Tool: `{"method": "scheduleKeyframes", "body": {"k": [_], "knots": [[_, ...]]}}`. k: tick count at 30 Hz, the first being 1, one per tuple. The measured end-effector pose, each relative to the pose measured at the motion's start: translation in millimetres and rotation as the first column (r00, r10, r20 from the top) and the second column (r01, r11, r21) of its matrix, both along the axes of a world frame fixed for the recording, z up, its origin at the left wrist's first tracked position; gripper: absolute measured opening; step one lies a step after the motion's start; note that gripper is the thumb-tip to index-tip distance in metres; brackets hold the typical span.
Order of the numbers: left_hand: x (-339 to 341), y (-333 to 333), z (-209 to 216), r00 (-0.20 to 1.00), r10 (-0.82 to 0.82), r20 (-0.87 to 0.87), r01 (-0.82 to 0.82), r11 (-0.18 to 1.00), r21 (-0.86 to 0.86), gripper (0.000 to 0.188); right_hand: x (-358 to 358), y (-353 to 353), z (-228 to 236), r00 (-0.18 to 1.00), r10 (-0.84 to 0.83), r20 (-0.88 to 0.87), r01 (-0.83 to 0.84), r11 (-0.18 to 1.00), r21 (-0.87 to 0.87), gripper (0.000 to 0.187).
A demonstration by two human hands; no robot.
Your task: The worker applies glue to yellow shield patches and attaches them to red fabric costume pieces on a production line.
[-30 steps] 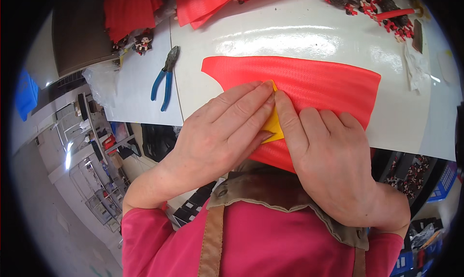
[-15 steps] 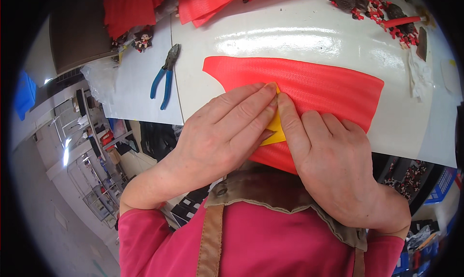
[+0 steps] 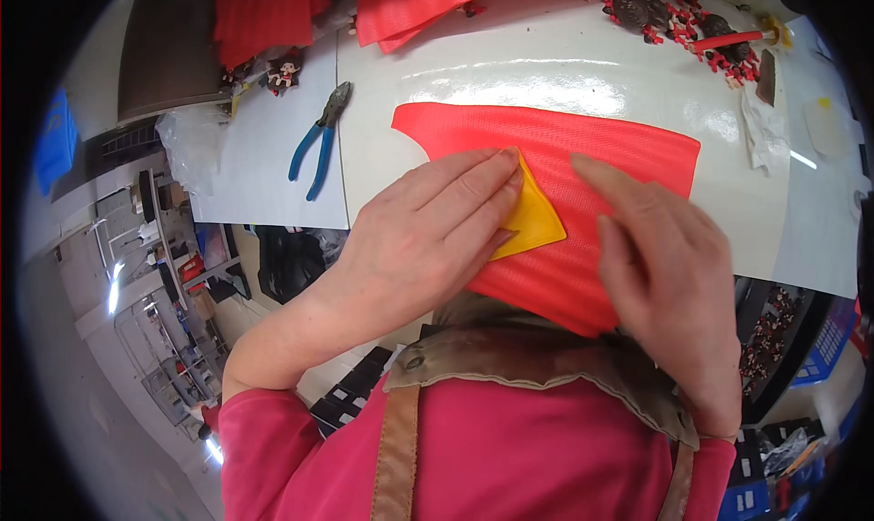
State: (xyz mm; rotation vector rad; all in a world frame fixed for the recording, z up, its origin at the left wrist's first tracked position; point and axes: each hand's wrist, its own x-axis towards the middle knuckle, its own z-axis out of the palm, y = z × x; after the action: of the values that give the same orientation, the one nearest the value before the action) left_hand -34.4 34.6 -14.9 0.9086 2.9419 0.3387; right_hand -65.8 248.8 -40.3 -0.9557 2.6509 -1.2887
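A red textured sheet [image 3: 628,171], of cloth or soft plastic, lies on the white worktop in front of me. On it rests a yellow four-sided patch [image 3: 539,222] with a raised-looking rim. My left hand [image 3: 428,207] holds the patch down at its left side, fingers pressed together and covering part of it. To the right, my right hand [image 3: 669,243] is lifted over the sheet, apart from the patch. Its index finger and thumb are spread, the other fingers are curled, and nothing shows between them; it is slightly blurred.
Blue-handled pliers [image 3: 318,148] lie on the worktop at left, near a clear plastic bag [image 3: 189,148]. More red sheets [image 3: 405,11] lie at the far edge. Several small red-and-black figures [image 3: 719,61] are heaped at far right beside a crumpled white tissue [image 3: 757,125].
My right hand has lifted off the patch and moved right, uncovering more of the yellow. My left hand stays on the patch. The whole view has shifted slightly.
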Motion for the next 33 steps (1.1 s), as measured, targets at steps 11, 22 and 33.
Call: {"method": "scheduleKeyframes", "body": {"k": [11,22,33], "knots": [[0.0,0.5,2.3,0.999,0.008,-0.037,-0.007,1.0,0.014,0.038,1.5,9.8,2.3,0.996,-0.084,0.026,0.082,0.994,0.069,0.022],[9.6,-4.1,3.0,0.993,-0.003,-0.121,0.009,0.999,0.05,0.04,14.1,-2.3,96.8,0.374,0.927,-0.011,-0.557,0.215,-0.802,0.027],[8.6,-1.3,2.7,0.997,0.004,-0.081,0.001,0.998,0.062,0.036,71.2,-28.8,63.0,0.831,0.518,-0.203,-0.334,0.174,-0.926,0.025]]}}
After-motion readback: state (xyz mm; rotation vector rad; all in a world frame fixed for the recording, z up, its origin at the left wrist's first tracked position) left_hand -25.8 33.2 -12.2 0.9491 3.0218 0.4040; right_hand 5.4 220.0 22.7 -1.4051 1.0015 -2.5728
